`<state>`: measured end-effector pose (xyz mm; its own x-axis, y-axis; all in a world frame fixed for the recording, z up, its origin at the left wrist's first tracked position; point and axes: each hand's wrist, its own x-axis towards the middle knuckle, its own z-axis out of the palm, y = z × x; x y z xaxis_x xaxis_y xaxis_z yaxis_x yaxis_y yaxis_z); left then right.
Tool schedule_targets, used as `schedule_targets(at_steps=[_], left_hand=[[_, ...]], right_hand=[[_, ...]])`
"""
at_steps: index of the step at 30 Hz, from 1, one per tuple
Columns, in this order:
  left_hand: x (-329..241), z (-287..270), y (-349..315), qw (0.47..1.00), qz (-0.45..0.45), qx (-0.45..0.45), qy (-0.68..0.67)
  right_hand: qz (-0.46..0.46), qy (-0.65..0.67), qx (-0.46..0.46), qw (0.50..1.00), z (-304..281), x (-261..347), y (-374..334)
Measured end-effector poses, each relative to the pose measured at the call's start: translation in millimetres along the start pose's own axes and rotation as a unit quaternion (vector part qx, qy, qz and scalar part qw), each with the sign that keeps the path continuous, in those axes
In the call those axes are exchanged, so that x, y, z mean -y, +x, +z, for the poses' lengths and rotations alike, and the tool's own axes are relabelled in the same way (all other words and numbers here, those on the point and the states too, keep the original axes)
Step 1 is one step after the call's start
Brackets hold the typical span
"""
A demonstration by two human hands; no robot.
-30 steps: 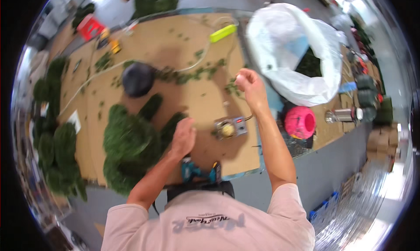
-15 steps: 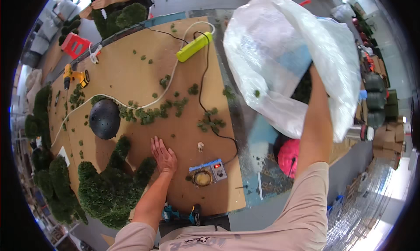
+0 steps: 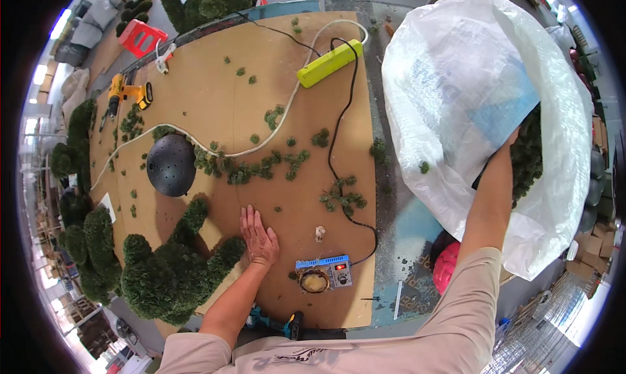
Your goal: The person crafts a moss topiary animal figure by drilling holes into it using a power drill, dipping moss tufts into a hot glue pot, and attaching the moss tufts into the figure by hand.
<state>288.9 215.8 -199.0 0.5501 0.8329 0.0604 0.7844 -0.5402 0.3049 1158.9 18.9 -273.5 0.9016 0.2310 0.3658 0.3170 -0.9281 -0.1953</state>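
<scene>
The painted worktop point(image 3: 417, 211) is largely covered by a cardboard sheet point(image 3: 208, 48), whose right edge is stopped short of the white bag point(image 3: 430, 100); a painted strip is left between. Lettering is borne by the worktop on the person's side of the bag, and by the pale shirt point(image 3: 404, 345). Dark greenery point(image 3: 527, 162) is held inside the bag's open mouth. Into that mouth the right hand point(image 3: 510, 143) is put; its fingers are hidden, so how far they are opened, or what is gripped, cannot be told.

Well left of the bag, a green topiary piece point(image 3: 166, 279) is laid, with a perforated black dome point(image 3: 171, 165) beyond it. The left hand point(image 3: 259, 237), also left of the bag, is spread flat, palm down on the cardboard, with nothing grasped. Between it and the bag, the space is crossed by a black cord point(image 3: 334, 146) and dotted with leafy sprigs point(image 3: 343, 200).
</scene>
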Motion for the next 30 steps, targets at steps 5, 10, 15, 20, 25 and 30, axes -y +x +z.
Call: schedule_targets(at_steps=[5, 10, 15, 20, 25, 30], left_hand=[[-4, 11, 11, 0.999, 0.03, -0.009, -0.039], [9, 2, -3, 1.0, 0.015, -0.015, 0.0], [8, 10, -2, 0.999, 0.011, -0.034, -0.019], [18, 12, -5, 0.996, 0.029, -0.035, -0.079], [1, -32, -20, 0.979, -0.015, 0.034, -0.201], [-1, -76, -65, 0.963, -0.048, 0.057, -0.258]], right_hand=[[0.089, -0.093, -0.031, 0.991, -120, -33, 11], [0.378, 0.379, 0.062, 0.843, -235, 100, -70], [0.332, 0.472, 0.009, 0.817, -351, 158, -132], [0.188, 0.637, 0.07, 0.744, -372, 255, -240], [-0.002, 0.476, 0.122, 0.871, -331, 341, -386], [0.002, 0.512, 0.319, 0.798, -276, 394, -511]])
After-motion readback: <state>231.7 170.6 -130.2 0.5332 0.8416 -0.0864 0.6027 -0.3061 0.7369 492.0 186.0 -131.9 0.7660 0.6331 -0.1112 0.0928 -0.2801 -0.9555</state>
